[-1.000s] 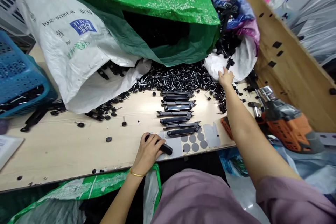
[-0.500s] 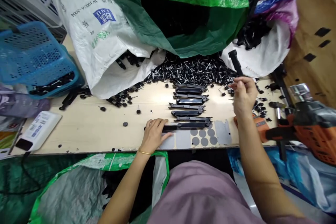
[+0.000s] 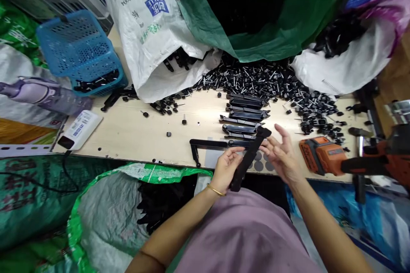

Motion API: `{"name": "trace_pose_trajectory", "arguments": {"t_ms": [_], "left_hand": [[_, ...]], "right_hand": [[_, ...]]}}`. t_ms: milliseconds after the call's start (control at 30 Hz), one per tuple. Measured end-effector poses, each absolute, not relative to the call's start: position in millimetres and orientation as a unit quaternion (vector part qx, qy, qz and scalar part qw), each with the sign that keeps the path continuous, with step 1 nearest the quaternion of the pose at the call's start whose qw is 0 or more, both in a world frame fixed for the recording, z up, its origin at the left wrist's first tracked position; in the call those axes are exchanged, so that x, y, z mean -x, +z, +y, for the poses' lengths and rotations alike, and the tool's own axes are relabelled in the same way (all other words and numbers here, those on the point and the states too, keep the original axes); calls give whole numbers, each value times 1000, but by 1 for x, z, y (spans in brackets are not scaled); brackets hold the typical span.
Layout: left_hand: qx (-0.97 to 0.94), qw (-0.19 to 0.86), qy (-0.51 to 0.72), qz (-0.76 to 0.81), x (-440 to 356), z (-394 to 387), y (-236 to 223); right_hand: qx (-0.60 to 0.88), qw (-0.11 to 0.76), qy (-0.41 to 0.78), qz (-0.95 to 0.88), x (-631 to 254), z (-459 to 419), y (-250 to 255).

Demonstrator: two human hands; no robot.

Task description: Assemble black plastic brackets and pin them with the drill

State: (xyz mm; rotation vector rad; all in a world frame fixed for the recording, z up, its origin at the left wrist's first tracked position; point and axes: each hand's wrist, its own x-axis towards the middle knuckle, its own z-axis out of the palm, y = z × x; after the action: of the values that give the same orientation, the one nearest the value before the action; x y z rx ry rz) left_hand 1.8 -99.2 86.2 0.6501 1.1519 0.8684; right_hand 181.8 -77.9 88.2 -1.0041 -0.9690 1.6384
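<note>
My left hand [image 3: 225,170] has its thumb and fingertips closed against the left side of a long black plastic bar [image 3: 246,164]. The bar slants in the air above the bench's front edge, its wider head up and to the right. My right hand [image 3: 282,158] pinches near that head with its fingertips, one finger sticking up. Behind the hands lies a column of black folded arm pieces [image 3: 245,115]. An L-shaped black piece [image 3: 208,143] rests left of them, close to grey sheets [image 3: 211,158] with round grey stickers.
A heap of black-headed pins [image 3: 253,81] lies before the green sack [image 3: 269,47] and white sack [image 3: 144,59]. At right are an orange battery [image 3: 320,153] and power tool [image 3: 387,158]. Left stand a blue basket [image 3: 80,47], purple bottle [image 3: 48,96] and white device [image 3: 81,130].
My right hand has brought the black bar down from the right to the front middle. My left hand has left the L-shaped piece and come to the bar. The view has shifted.
</note>
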Motion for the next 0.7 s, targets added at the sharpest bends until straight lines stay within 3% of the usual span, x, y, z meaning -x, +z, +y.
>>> {"name": "trace_pose_trajectory", "arguments": {"t_ms": [100, 233, 300, 400, 533, 700], "left_hand": [[-390, 572, 450, 564, -24, -116, 85], [-600, 409, 411, 551, -9, -120, 95], [-697, 288, 350, 556, 19, -107, 94], [-792, 149, 154, 571, 68, -79, 83], [-809, 163, 24, 565, 102, -66, 78], [-697, 354, 93, 616, 74, -104, 97]], "right_hand": [[415, 450, 718, -333, -143, -109, 74], [485, 490, 678, -255, -128, -121, 73], [502, 499, 675, -207, -136, -112, 79], [515, 468, 692, -191, -147, -96, 87], [489, 412, 730, -240, -138, -94, 94], [487, 450, 692, -286, -109, -101, 97]]}}
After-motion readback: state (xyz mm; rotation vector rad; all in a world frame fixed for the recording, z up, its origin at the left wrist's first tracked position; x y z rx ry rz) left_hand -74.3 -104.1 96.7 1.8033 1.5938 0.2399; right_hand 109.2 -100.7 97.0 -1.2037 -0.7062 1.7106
